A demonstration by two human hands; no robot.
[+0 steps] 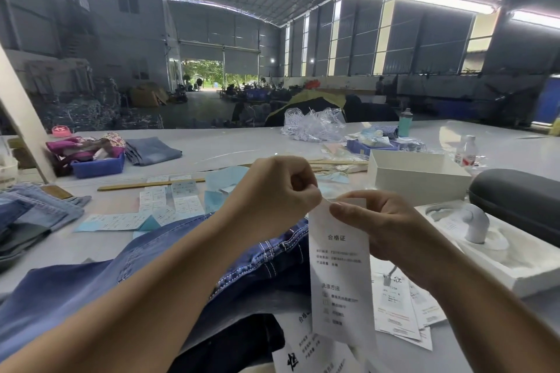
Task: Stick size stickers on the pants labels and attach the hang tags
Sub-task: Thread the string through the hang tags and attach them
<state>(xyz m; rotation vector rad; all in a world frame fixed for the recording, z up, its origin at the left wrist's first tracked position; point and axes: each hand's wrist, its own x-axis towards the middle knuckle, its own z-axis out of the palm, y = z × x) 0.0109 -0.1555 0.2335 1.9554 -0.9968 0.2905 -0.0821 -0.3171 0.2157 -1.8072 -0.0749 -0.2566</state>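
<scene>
A white hang tag (341,275) with printed black text hangs upright in front of me, above the blue denim pants (151,263) spread on the table. My right hand (375,227) pinches the tag's top edge between thumb and fingers. My left hand (272,194) is curled in a fist and pinches something small at the tag's top left corner; what it is I cannot make out. More hang tags (400,309) lie on the table under my right forearm. Sheets of size stickers (169,200) lie beyond the pants.
A white open box (418,172) and a dark grey case (521,203) stand at the right, with a white moulded tray (497,254) in front. A blue bin (98,166), folded jeans (151,150), a wooden stick (151,185) and crumpled plastic (312,124) lie farther back.
</scene>
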